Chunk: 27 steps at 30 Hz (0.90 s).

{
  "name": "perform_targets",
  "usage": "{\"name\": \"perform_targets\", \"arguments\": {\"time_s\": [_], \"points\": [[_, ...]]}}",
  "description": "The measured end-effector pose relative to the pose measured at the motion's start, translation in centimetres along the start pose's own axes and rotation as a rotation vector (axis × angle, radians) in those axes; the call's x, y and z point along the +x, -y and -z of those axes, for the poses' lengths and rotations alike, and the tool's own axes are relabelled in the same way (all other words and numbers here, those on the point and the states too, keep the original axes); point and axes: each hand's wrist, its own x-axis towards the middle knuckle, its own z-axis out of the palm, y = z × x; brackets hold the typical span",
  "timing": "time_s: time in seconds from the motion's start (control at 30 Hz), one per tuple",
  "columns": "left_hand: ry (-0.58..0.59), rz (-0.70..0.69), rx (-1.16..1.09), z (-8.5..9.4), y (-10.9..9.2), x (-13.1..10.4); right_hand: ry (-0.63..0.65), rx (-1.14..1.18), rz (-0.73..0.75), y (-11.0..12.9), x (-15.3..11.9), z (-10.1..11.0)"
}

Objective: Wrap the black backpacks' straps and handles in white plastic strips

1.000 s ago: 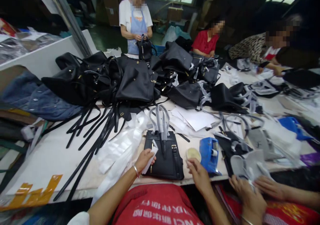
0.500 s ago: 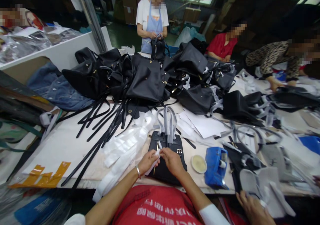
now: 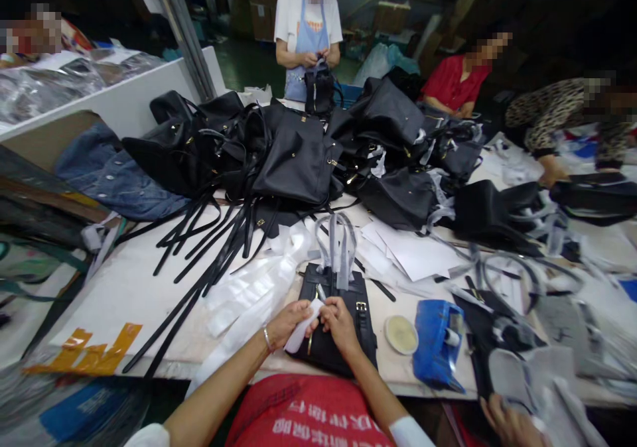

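A black handbag [image 3: 361, 347] lies flat on the table in front of me, its handles [image 3: 354, 241] wrapped in greyish film and pointing away. My left hand [image 3: 292, 322] is closed on a strip of white wrapping sheet [image 3: 298, 335] above the bag's gold zipper [image 3: 309, 347]. My right hand [image 3: 342, 324] pinches at the zipper pull [image 3: 321, 292], a small pale tab, close to the strip's upper end. The fingertips partly hide what lies between them. A gold buckle [image 3: 361, 306] shows on the bag to the right of my hands.
Black bags [image 3: 293, 162] are heaped across the back, with loose straps [image 3: 213, 268] trailing left. White sheeting [image 3: 249, 294] lies left of my bag. A round tin [image 3: 401, 335] and a blue tape dispenser [image 3: 438, 344] stand right. A co-worker's hand [image 3: 512, 420] is at lower right.
My hands have drawn slightly apart, and more of the white strip shows between them. The view has shifted a little, so the bag appears slightly farther right.
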Motion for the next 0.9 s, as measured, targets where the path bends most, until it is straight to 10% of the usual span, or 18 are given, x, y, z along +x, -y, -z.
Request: {"name": "perform_targets", "arguments": {"time_s": [0.43, 0.7, 0.9], "points": [[0.121, -0.054, -0.316, 0.3, -0.1, -0.2, 0.143, 0.177, -0.014, 0.4, 0.8, -1.7], [-0.066, -0.139, -0.02, -0.9, 0.1, -0.6, -0.021, -0.096, 0.003, 2.1, 0.0, 0.8], [-0.175, -0.219, 0.299, -1.9, 1.4, 0.0, 0.177, -0.306, 0.112, 3.5, 0.3, 0.2]]}}
